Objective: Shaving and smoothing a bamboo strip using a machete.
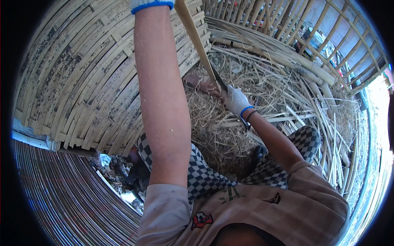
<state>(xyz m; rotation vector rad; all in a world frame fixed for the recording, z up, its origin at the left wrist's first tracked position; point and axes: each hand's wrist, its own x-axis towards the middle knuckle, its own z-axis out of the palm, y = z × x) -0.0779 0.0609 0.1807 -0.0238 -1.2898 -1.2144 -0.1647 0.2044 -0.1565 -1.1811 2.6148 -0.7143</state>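
Where a knife [221,83] meets a bamboo strip [194,35], a gloved right hand [236,99] closes tight

Because the left hand [152,3] lies almost wholly past the top edge, with only white glove and a blue cuff showing, I cannot tell how it grips. The right hand, in a greyish-white glove with the same blue cuff, is wrapped around the knife, its fingers hiding the handle.

The bamboo strip is long, flat, narrow and pale tan, with a smooth-looking face and fairly straight edges. It slants down from the top edge, just beside the left glove, to the dark blade near the right hand, over a heap of curly, straw-coloured shavings [221,137]. Its upper end is out of view.

As for markings, the faded shirt [303,199] carries a red-and-black badge [202,220] with a round black-and-white shape and small lettering, a dark emblem [272,199], and a green bamboo print [230,195]. Below the shirt are black-and-white checked trousers [209,170]; a woven bamboo panel [78,78] stands to the left.
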